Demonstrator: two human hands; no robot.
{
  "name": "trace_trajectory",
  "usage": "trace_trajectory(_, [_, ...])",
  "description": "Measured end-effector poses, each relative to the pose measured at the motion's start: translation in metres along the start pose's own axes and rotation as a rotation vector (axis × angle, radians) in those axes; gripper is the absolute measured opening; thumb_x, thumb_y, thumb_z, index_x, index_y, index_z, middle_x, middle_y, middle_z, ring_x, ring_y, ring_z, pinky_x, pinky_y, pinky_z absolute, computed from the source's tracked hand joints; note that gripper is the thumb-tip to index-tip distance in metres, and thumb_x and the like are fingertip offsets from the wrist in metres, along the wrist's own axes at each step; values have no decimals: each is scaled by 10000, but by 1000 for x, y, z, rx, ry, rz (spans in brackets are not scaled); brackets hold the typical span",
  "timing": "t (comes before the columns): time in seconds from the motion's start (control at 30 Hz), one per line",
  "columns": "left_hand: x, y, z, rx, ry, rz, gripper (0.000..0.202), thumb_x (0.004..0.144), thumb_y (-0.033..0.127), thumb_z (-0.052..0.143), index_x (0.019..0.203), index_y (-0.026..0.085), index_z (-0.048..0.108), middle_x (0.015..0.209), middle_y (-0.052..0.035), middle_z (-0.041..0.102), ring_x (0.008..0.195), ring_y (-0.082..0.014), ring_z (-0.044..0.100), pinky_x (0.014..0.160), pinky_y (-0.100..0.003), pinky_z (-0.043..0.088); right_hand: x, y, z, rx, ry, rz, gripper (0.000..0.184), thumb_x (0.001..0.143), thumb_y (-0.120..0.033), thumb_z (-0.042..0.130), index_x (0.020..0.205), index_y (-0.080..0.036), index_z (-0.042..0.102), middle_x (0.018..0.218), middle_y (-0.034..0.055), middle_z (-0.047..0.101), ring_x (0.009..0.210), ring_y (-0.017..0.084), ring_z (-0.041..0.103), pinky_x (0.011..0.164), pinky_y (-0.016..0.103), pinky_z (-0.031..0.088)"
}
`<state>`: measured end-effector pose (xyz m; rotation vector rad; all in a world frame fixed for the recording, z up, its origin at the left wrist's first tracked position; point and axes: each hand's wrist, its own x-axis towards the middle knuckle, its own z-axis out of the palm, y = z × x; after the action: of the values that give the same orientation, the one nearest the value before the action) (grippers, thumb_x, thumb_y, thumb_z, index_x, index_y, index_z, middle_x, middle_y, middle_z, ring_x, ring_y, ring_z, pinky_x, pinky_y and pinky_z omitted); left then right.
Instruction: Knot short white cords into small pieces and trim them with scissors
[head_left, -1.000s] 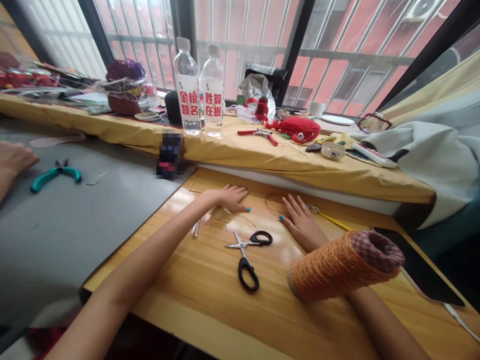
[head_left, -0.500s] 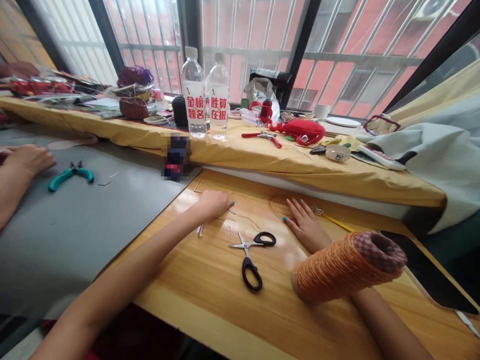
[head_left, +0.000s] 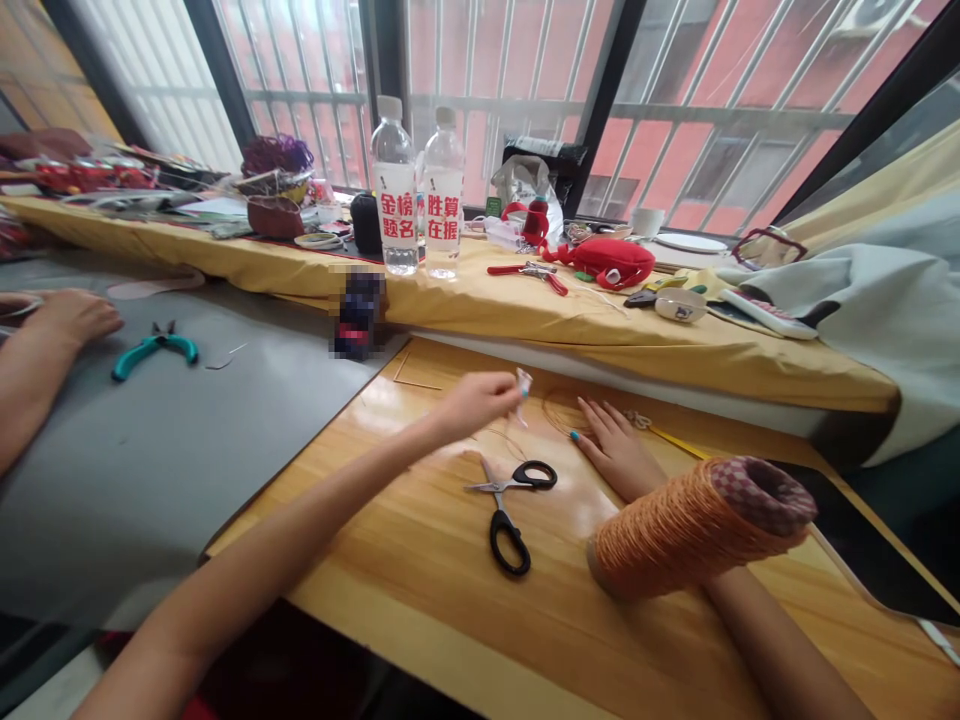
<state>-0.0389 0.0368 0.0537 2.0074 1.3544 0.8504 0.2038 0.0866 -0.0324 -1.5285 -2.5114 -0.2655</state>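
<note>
My left hand [head_left: 480, 402] is raised a little over the wooden table [head_left: 420, 520], fingers pinched on a small whitish strip-like piece [head_left: 523, 382] whose exact kind I cannot make out. Flat on the table, fingers spread, lies my right hand [head_left: 616, 447], beside loops of thin orange cord [head_left: 553, 408]. Between my hands and nearer to me is a pair of black-handled scissors [head_left: 498, 488], its blades apart. A large cone of orange cord [head_left: 690, 530] stands in front of my right forearm and hides part of it.
On the grey mat [head_left: 247, 450] at left are teal pliers [head_left: 155, 350] and another person's hand [head_left: 75, 315]. A dark phone or tablet [head_left: 862, 540] lies at right. The cloth-covered sill [head_left: 465, 310] holds two water bottles [head_left: 444, 200], red-handled pliers [head_left: 529, 272] and a red pouch [head_left: 611, 262].
My left hand has lifted and moved right, towards my right hand, and a whitish piece now shows at its fingertips. My right hand stays flat in place. The view has shifted slightly.
</note>
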Motion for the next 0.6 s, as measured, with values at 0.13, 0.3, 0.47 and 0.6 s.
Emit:
trace_trajectory(0.13, [-11, 13, 47, -36, -307, 123, 203, 742, 238, 385, 574, 147, 450, 562, 23, 487, 552, -82, 422, 515, -175, 309, 0, -1, -3, 10, -24, 3, 577, 832, -421, 234, 1298, -84, 280, 1319, 112, 360, 1224, 241, 275, 998, 381, 242])
trace_trajectory(0.3, [-7, -1, 48, 78, -317, 126, 226, 764, 255, 386, 586, 149, 476, 570, 15, 505, 549, -90, 423, 514, -187, 301, -1, 0, -2, 41, -7, -13, 565, 831, -437, 225, 1304, -130, 269, 1311, 102, 373, 1221, 233, 284, 983, 405, 256])
trace_trajectory(0.47, [-7, 4, 31, -101, -207, 72, 225, 779, 262, 369, 653, 139, 509, 647, 11, 532, 638, -96, 476, 575, -183, 338, -1, 1, -1, 47, -18, 3, 562, 830, -446, 228, 1297, -140, 289, 1310, 94, 376, 1210, 228, 304, 978, 390, 270])
trace_trajectory(0.6, [-15, 9, 59, -55, -266, 99, 234, 781, 272, 386, 630, 143, 510, 609, 18, 522, 596, -87, 458, 538, -180, 322, 0, 0, -2, 31, -43, 6, 558, 836, -427, 231, 1287, -108, 310, 1299, 111, 389, 1211, 229, 302, 983, 384, 264])
